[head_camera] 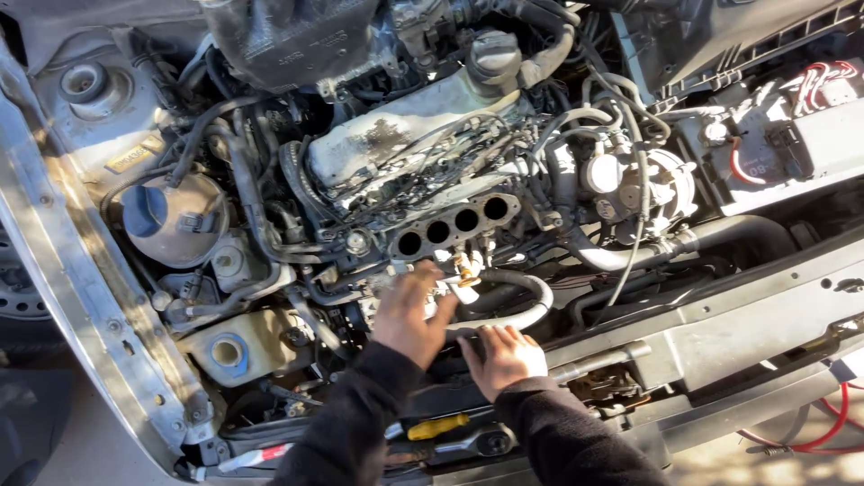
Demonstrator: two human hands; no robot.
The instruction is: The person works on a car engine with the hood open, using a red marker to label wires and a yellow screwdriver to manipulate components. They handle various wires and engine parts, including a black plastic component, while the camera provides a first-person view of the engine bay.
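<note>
I look down into a car's engine bay. My left hand [409, 310] is curled around the end of a curved grey hose [538, 304], just below a metal flange with a row of round ports [454, 225]. A small orange and white fitting [466, 268] shows at its fingertips. My right hand [504, 355] lies flat with its fingers spread, and they touch the lower run of the same hose above the front crossmember [720, 333]. Both arms wear dark sleeves.
A yellow-handled screwdriver [438, 426] and a ratchet [481, 441] lie on the front panel by my sleeves. A round tank with a blue cap [144, 211] and a cream tank [227, 351] sit on the left. The battery [792, 135] is at the right, a red cable [810, 436] below it.
</note>
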